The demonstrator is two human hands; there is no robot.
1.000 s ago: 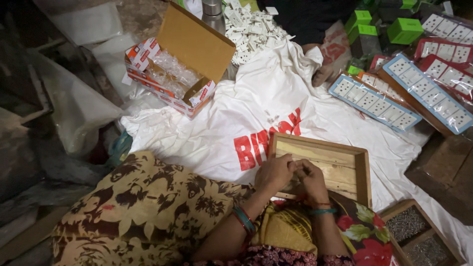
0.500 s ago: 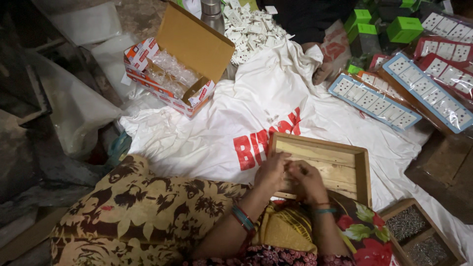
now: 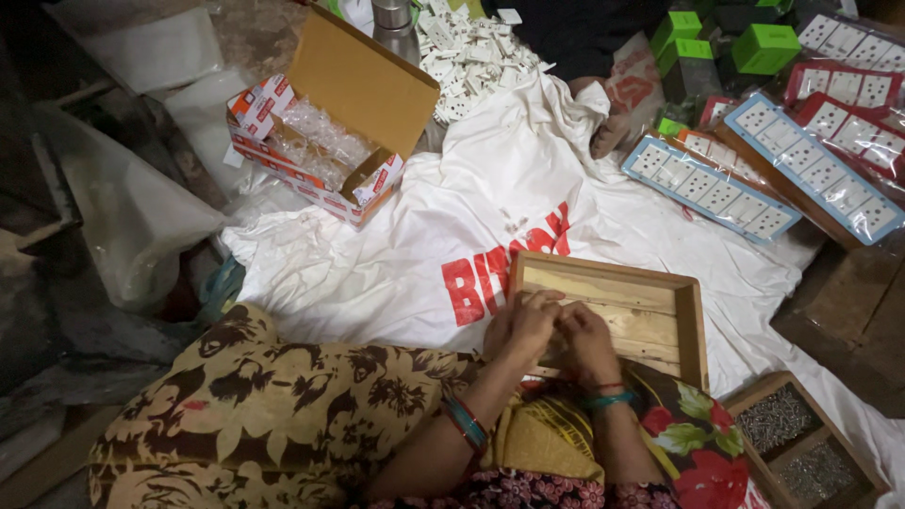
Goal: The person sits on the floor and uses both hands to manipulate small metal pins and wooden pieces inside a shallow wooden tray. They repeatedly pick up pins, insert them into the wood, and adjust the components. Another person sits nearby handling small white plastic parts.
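The left hand (image 3: pixel 520 325) and the right hand (image 3: pixel 586 337) meet knuckle to knuckle over the near edge of a shallow wooden tray (image 3: pixel 660 316). Both have their fingers curled inward, pinched around something small held between them; what that is stays hidden behind the fingers, so I cannot tell its kind. Bangles sit on both wrists. The tray rests on a white printed sack (image 3: pixel 396 273) spread over the floor, its near rim touching the person's lap, which is covered in patterned yellow and brown cloth.

Beyond the sack to the left, an open cardboard box (image 3: pixel 325 141) holds small clear plastic packets. Just behind it lies a heap of small white plastic parts (image 3: pixel 471 57), with a metal flask (image 3: pixel 394 24) standing beside the heap. To the right, long strips of white switch sockets (image 3: pixel 707 188) lie side by side, some in clear wrapping, and small green boxes (image 3: pixel 764 47) are stacked farther back. Another person's hand (image 3: pixel 608 132) rests on the sack's far edge, near the strips. At the lower right, a wooden box with compartments (image 3: pixel 797 452) holds small metal screws.
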